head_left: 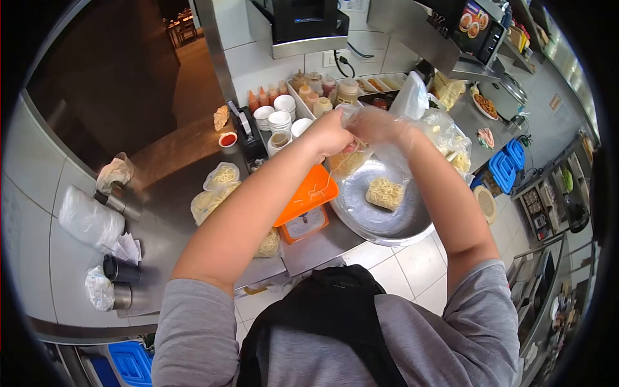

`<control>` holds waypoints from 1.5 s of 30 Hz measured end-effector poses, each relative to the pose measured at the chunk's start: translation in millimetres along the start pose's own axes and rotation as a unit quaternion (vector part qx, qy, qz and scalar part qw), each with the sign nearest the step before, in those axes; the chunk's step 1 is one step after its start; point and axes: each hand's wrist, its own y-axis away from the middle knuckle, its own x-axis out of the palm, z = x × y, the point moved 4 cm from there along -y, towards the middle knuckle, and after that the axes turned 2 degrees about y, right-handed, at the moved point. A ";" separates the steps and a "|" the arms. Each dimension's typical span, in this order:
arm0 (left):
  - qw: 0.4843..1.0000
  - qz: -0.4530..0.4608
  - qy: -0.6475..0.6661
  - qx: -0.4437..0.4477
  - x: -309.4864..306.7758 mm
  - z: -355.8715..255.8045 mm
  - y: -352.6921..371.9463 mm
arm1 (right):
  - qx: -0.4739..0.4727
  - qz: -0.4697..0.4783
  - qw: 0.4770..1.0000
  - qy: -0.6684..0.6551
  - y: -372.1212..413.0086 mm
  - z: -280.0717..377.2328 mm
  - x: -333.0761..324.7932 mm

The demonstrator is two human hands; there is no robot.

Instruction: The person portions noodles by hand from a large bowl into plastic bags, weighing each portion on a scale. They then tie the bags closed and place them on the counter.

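My left hand (330, 137) is closed on the top of a clear plastic bag of noodles (349, 164), held up over the left rim of a large metal bowl (351, 216). Close beside it, my right hand (380, 129) is smeared by motion at the bag's mouth, and its fingers cannot be made out. A block of pale noodles (385, 193) lies in the bowl. Left of the bowl, an orange tray (322, 180) with a few noodle strands rests on an orange kitchen scale (304, 224), partly behind my left forearm.
More bagged noodles (209, 201) lie on the steel counter (164, 222) at left. White cups (280, 120) and sauce bottles (263, 97) stand at the back. Plastic bags (445, 132) sit right of the bowl. Blue-lidded containers (504, 169) are farther right.
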 end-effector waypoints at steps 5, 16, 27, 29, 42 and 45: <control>0.973 0.056 0.220 -0.048 20.6 -0.4 -14.8 | 0.197 -0.181 0.929 -0.255 87.6 20.3 -63.2; 0.999 -0.032 0.005 0.022 13.1 -8.0 -12.4 | 0.268 -0.326 0.856 -0.300 96.0 5.8 -8.9; 0.987 -0.154 0.024 0.046 -88.1 -55.9 38.5 | 0.000 -0.363 0.918 -0.160 30.8 160.6 53.8; 0.986 -0.159 0.006 0.041 -97.2 -54.1 49.4 | -0.051 -0.404 0.913 -0.015 27.1 177.1 65.0; 0.997 -0.074 0.009 -0.032 -101.1 -42.6 94.5 | 0.152 -0.519 0.681 -0.494 23.8 86.9 16.2; 0.998 -0.046 -0.002 -0.044 -85.3 -46.5 88.3 | 0.129 -0.607 0.572 -0.536 58.3 83.4 -88.6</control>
